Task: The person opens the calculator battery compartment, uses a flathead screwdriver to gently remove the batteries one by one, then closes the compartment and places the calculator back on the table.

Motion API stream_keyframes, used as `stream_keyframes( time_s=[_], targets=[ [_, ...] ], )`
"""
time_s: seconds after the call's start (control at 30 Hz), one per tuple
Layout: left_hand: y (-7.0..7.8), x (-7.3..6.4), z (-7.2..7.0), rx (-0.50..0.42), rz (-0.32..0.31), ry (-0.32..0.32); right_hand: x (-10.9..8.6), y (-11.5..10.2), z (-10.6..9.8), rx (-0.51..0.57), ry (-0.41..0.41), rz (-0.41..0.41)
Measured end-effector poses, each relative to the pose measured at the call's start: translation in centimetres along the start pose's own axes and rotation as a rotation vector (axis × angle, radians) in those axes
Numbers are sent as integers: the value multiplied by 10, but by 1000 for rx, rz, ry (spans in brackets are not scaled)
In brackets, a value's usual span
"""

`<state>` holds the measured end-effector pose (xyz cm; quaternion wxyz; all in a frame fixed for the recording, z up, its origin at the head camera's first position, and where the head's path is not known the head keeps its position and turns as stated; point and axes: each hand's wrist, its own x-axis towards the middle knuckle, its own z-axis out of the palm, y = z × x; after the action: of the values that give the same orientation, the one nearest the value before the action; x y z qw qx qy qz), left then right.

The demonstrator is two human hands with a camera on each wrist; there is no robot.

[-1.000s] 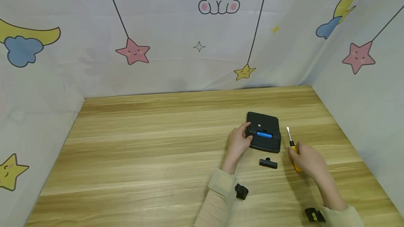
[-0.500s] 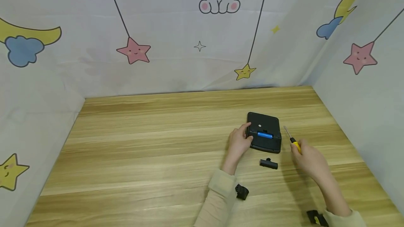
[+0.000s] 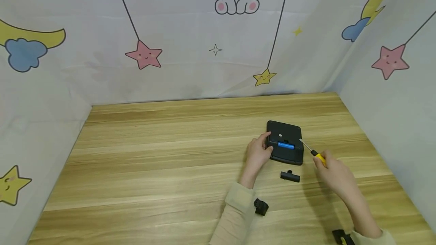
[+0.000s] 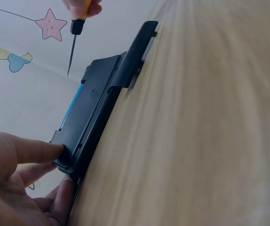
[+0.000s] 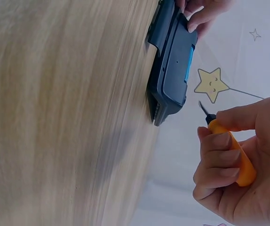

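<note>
A flat black device (image 3: 289,129), resembling a calculator turned face down, lies on the table at right of centre. A blue battery (image 3: 285,145) sits in its uncovered compartment. At the device's left edge, my left hand (image 3: 257,154) grips it between thumb and fingers. My right hand (image 3: 335,175) holds a yellow-handled screwdriver (image 5: 242,162), fingers curled round the handle. In the head view its metal tip appears over the device's right edge; the right wrist view shows the tip apart from the device. A small black battery cover (image 3: 290,176) lies just in front of the device.
The wood-grain table (image 3: 153,154) stretches far to the left. A white printed cloth (image 3: 190,75) rises behind it and along both sides. A black wrist camera (image 3: 261,207) is beside the left cuff, another (image 3: 342,236) near the right.
The right hand has lifted the screwdriver off the table, and its tip has swung left to the device's right edge. The left hand and the device have stayed put.
</note>
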<state>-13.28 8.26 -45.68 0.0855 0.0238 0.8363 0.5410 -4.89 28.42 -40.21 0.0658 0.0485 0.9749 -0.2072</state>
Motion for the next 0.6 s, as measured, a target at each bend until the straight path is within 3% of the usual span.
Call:
stream_keyframes(
  time_s=[0.23, 0.6],
  targets=[
    [0, 0, -1, 7, 11, 0, -1, -2, -4, -11, 15, 24],
    [-1, 1, 0, -8, -9, -8, -4, -6, -4, -24, -9, -12]
  ],
)
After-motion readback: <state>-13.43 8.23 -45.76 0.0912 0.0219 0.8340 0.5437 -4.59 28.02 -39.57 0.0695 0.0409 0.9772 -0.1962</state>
